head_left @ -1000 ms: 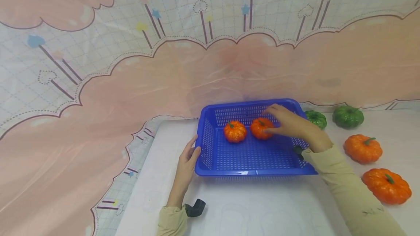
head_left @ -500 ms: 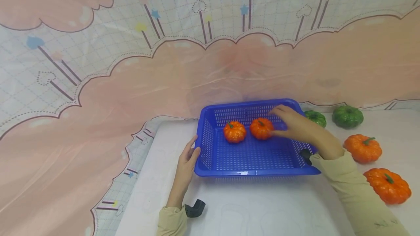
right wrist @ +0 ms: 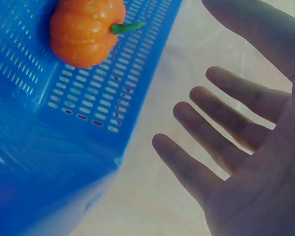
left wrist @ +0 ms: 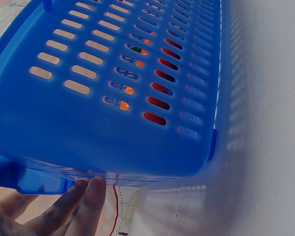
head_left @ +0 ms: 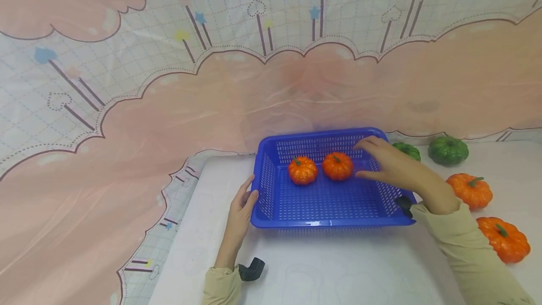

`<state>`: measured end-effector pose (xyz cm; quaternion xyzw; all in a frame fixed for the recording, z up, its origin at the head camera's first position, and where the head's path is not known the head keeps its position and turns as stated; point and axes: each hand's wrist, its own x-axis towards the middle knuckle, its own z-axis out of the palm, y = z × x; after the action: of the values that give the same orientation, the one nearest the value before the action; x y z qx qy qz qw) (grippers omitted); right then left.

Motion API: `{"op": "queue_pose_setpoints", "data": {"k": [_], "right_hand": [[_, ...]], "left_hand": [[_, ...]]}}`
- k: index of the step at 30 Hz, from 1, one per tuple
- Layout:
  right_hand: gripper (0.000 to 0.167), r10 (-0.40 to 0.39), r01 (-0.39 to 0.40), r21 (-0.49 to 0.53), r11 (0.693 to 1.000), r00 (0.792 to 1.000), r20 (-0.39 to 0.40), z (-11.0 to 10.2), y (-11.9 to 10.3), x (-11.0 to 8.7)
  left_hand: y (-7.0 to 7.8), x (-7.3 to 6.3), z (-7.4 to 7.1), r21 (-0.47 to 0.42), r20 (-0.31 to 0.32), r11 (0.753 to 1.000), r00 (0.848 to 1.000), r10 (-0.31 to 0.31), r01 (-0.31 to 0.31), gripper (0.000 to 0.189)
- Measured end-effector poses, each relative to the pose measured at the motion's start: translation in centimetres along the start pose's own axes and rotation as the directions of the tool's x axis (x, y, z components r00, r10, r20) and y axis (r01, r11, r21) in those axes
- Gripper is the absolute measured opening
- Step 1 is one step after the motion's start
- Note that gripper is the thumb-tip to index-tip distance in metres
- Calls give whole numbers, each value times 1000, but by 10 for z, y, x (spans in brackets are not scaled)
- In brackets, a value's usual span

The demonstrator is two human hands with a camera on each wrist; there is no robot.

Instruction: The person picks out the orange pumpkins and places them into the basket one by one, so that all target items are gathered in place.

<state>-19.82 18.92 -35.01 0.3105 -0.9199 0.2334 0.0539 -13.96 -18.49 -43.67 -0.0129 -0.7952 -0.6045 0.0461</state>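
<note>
A blue plastic basket (head_left: pixel 322 223) with slotted walls stands on the white table. Inside it, side by side near the back, sit two small orange pumpkins: one pumpkin (head_left: pixel 302 171) on the left, another pumpkin (head_left: pixel 337 166) on the right. My left hand (head_left: pixel 242 204) touches the basket's left side, its fingers fairly straight against the wall and rim, as the left wrist view also shows. Over the basket's right side, my right hand (head_left: pixel 387 164) is spread and holds nothing. In the right wrist view, one pumpkin (right wrist: pixel 88 32) shows apart from the hand's outstretched fingers (right wrist: pixel 231 118).
To the right of the basket lie a green pumpkin (head_left: pixel 448 150), another green pumpkin (head_left: pixel 409 150) partly behind my right hand, an orange pumpkin (head_left: pixel 471 191) and a larger orange one (head_left: pixel 505 240) beside my right sleeve. A patterned cloth (head_left: pixel 296 88) hangs behind the table.
My right hand has drawn back to the right, away from the right pumpkin in the basket. My left hand stays at the basket's left side.
</note>
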Motion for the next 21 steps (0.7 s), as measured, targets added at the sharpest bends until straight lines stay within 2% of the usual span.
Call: {"op": "queue_pose_setpoints", "data": {"k": [21], "right_hand": [[56, 33, -33, -26, 999, 999, -18, -10, 2, -25]], "left_hand": [[0, -1, 0, -3, -3, 1000, 1000, -10, 10, 52]]}}
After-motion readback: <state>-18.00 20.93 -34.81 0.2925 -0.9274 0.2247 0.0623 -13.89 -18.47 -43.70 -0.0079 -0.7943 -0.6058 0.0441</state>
